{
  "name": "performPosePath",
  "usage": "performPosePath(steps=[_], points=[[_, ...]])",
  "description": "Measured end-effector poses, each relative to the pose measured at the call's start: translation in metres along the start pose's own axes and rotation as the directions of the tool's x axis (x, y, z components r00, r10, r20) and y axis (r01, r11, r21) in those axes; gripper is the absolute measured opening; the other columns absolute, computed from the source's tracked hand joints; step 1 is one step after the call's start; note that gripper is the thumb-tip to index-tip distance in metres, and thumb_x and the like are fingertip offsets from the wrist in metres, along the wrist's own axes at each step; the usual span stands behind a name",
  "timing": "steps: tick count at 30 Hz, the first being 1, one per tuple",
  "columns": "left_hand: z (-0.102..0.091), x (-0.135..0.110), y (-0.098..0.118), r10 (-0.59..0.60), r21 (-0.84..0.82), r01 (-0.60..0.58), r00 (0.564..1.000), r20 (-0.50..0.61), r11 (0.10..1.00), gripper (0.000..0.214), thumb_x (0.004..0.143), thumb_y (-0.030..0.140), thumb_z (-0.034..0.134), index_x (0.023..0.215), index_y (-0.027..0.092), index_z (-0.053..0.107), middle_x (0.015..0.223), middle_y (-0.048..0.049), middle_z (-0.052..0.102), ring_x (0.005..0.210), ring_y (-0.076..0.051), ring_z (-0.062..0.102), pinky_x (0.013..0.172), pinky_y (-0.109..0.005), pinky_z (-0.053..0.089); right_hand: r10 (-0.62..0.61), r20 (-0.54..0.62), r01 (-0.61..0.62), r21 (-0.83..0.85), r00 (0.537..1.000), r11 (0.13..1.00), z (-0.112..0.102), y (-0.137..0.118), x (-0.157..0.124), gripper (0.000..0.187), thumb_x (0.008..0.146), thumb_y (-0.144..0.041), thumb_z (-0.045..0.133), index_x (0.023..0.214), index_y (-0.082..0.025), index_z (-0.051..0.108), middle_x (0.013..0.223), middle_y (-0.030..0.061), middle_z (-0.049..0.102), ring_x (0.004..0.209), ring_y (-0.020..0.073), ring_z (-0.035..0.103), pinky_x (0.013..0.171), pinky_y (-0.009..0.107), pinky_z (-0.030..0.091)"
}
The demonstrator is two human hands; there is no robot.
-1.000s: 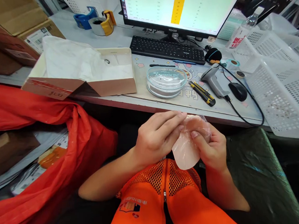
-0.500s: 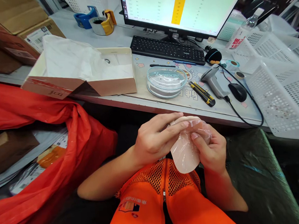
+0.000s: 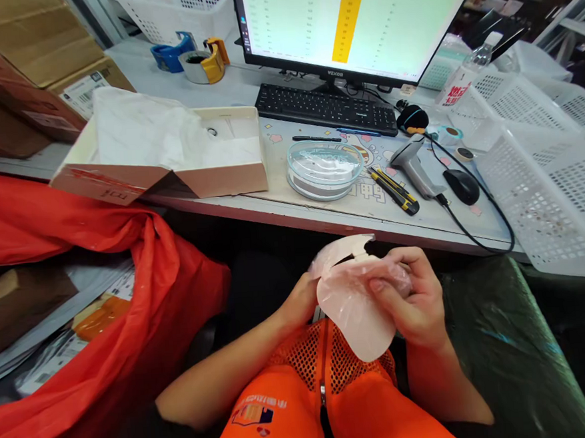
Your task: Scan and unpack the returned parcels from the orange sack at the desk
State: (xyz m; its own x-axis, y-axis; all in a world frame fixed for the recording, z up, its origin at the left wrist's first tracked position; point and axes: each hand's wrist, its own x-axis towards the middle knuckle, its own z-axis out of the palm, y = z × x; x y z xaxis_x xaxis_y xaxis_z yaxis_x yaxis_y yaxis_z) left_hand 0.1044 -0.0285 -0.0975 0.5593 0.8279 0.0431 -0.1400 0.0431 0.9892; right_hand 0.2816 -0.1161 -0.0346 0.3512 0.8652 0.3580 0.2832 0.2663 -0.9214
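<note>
Our bare left hand [image 3: 298, 303] sits low and partly hidden, with our bare left forearm [image 3: 223, 377] angling in from the left. Our bare right hand [image 3: 409, 297] curls its fingers inward just beside it, both arms drawn in close to our chest.

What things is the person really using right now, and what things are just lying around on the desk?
In use:
the left hand
the right hand
the pale pink floppy sheet

Just lying about:
the clear round plastic container
the yellow-and-black utility knife
the barcode scanner
the tape dispenser
</note>
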Motion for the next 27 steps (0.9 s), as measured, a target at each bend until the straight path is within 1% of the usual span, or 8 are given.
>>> performPosePath(steps=[2, 5, 8, 11, 16, 19, 22, 27], points=[[-0.001, 0.014, 0.006, -0.035, -0.206, 0.019, 0.997, -0.072, 0.978, 0.063, 0.096, 0.073, 0.056, 0.112, 0.016, 0.079, 0.108, -0.0166, 0.080, 0.103, -0.033, 0.076, 0.090, -0.048, 0.064, 0.051, 0.099, -0.051, -0.004, 0.994, 0.999, -0.005, 0.002, 0.004, 0.018, 0.089, -0.034, 0.080, 0.100, -0.027, 0.067, 0.087, -0.0011, 0.072, 0.070, 0.0147, 0.064, 0.059, 0.025, 0.050], [-0.011, 0.033, 0.027, 0.055, -0.306, -0.052, 0.998, 0.003, 0.951, 0.073, 0.090, 0.080, 0.057, 0.124, 0.018, 0.076, 0.123, -0.0187, 0.077, 0.106, -0.033, 0.076, 0.088, -0.046, 0.064, 0.175, 0.194, -0.162, -0.081, 0.965, 0.983, -0.012, 0.007, 0.015, 0.021, 0.090, -0.038, 0.079, 0.102, -0.024, 0.069, 0.092, 0.0001, 0.072, 0.078, 0.0162, 0.066, 0.065, 0.025, 0.052], [-0.018, 0.044, 0.048, 0.142, -0.177, -0.106, 0.969, 0.204, 0.979, 0.084, 0.078, 0.083, 0.073, 0.139, 0.026, 0.068, 0.136, -0.0175, 0.072, 0.108, -0.031, 0.075, 0.090, -0.043, 0.064, 0.259, 0.234, -0.235, -0.126, 0.937, 0.964, -0.016, 0.011, 0.026, 0.026, 0.090, -0.042, 0.079, 0.104, -0.022, 0.070, 0.092, 0.0007, 0.073, 0.078, 0.0165, 0.065, 0.067, 0.026, 0.052], [-0.014, 0.044, 0.057, 0.103, 0.004, -0.108, 0.961, 0.258, 0.994, 0.087, 0.079, 0.068, 0.084, 0.151, 0.026, 0.057, 0.131, -0.0146, 0.073, 0.110, -0.028, 0.073, 0.093, -0.040, 0.062, 0.276, 0.264, -0.270, -0.058, 0.924, 0.961, -0.017, 0.013, 0.034, 0.034, 0.085, -0.042, 0.084, 0.108, -0.022, 0.071, 0.100, 0.0028, 0.075, 0.085, 0.0184, 0.068, 0.072, 0.027, 0.054], [-0.009, 0.039, 0.055, 0.013, 0.187, -0.036, 0.993, 0.120, 0.982, 0.046, 0.087, 0.057, 0.081, 0.106, 0.015, 0.075, 0.097, -0.0076, 0.076, 0.085, -0.021, 0.069, 0.074, -0.030, 0.055, 0.312, 0.340, -0.386, 0.179, 0.887, 0.905, -0.019, 0.028, 0.039, 0.050, 0.080, -0.050, 0.088, 0.119, -0.023, 0.072, 0.117, 0.0093, 0.079, 0.103, 0.0253, 0.074, 0.086, 0.035, 0.061], [-0.012, 0.046, 0.051, 0.087, 0.228, -0.058, 0.989, -0.120, 0.972, 0.049, 0.087, 0.062, 0.077, 0.095, 0.014, 0.074, 0.083, -0.0046, 0.071, 0.071, -0.017, 0.061, 0.064, -0.027, 0.047, 0.274, 0.255, -0.347, 0.312, 0.927, 0.885, -0.011, 0.040, 0.035, 0.061, 0.088, -0.072, 0.070, 0.125, -0.023, 0.070, 0.125, 0.0126, 0.077, 0.108, 0.0276, 0.075, 0.091, 0.041, 0.062], [-0.011, 0.055, 0.049, 0.186, 0.323, -0.079, 0.931, -0.315, 0.943, 0.050, 0.090, 0.064, 0.072, 0.087, 0.014, 0.072, 0.076, -0.0033, 0.067, 0.070, -0.017, 0.058, 0.063, -0.027, 0.044, 0.181, 0.169, -0.231, 0.351, 0.969, 0.908, 0.005, 0.049, 0.026, 0.083, 0.087, -0.086, 0.057, 0.141, -0.024, 0.061, 0.140, 0.0157, 0.069, 0.128, 0.0316, 0.067, 0.103, 0.047, 0.059], [0.006, 0.065, 0.044, 0.192, 0.334, -0.095, 0.944, -0.269, 0.938, 0.056, 0.096, 0.068, 0.062, 0.094, 0.014, 0.074, 0.080, -0.0040, 0.070, 0.074, -0.019, 0.061, 0.067, -0.028, 0.046, 0.156, -0.137, -0.126, 0.205, 0.978, 0.971, 0.027, 0.063, 0.025, 0.073, 0.088, -0.058, 0.078, 0.147, -0.022, 0.053, 0.146, 0.0148, 0.063, 0.139, 0.0298, 0.059, 0.120, 0.049, 0.047]])
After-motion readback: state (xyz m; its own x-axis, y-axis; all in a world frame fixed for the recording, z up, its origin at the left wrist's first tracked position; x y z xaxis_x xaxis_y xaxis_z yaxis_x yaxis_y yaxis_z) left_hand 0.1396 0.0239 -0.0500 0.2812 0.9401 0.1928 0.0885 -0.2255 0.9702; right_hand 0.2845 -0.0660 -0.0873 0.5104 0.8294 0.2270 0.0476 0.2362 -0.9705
